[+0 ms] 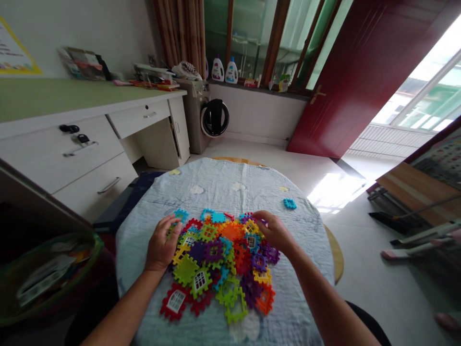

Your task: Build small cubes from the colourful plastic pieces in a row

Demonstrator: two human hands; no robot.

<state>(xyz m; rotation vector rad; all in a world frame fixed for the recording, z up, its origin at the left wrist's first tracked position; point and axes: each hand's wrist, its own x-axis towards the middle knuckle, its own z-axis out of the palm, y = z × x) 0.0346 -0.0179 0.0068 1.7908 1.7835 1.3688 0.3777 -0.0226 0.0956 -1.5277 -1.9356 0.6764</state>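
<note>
A heap of colourful plastic interlocking building blocks [214,252] with toothed edges lies on the round table, some with window inserts. My left hand [162,242] rests at the heap's left edge, its fingers loosely bent and thumb apart, beside a blue block [181,215]. At the far right edge of the heap is my right hand [274,231], fingers reaching over purple and red blocks, with thumb and fingers apart. Neither hand shows a block lifted. A lone blue square frame block [290,203] lies farther back on the right.
A pale blue cloth [223,180] covers the round table. To the left stand a white drawer desk [90,158] and a green-rimmed basket [46,283]. A washing machine [196,115] with its door open is behind. A red door [324,86] and folded furniture [421,192] are on the right.
</note>
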